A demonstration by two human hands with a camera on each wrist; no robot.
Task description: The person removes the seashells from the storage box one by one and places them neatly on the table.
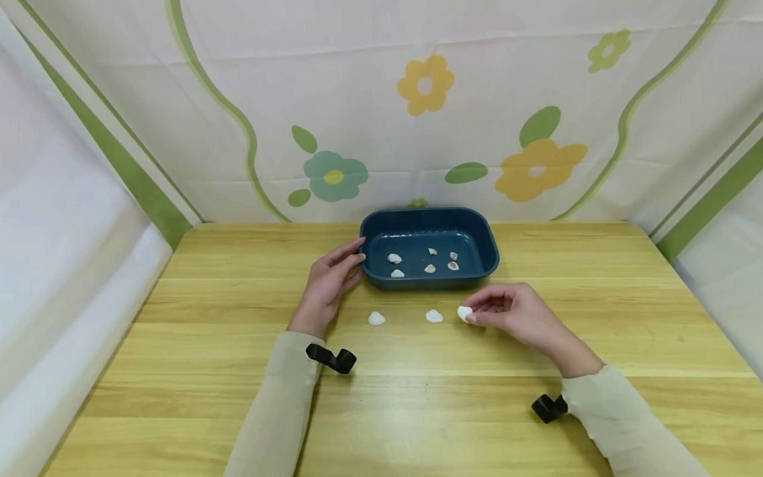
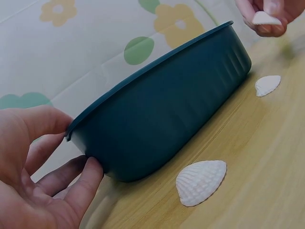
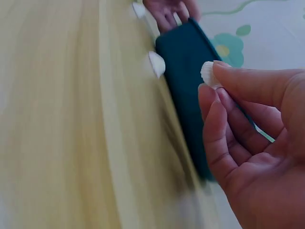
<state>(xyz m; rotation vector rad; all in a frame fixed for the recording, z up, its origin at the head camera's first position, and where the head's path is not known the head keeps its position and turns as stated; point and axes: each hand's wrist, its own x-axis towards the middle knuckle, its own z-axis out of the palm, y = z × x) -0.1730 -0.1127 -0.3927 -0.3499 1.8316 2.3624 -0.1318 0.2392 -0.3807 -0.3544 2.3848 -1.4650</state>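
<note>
A dark blue rectangular basin [image 1: 429, 283] stands near the back of the wooden table. My left hand [image 1: 326, 285] touches the basin's left end, its fingertips against the rim and outer wall. Between thumb and fingers, my right hand [image 1: 524, 318] pinches a white seashell [image 1: 464, 313], just off the basin's front right corner. Two more white shells lie in front of the basin: a ribbed shell [image 2: 201, 183] on the left and another shell [image 1: 434, 316] nearer the right hand. Inside the basin are several small shells, among them a rounded white shell [image 1: 395, 258].
A white curtain [image 1: 369, 99] with printed flowers hangs behind the table. Wood-grain tabletop [image 1: 417, 424] extends in front of the basin and to both sides. Each wrist carries a small black camera mount [image 1: 332, 358].
</note>
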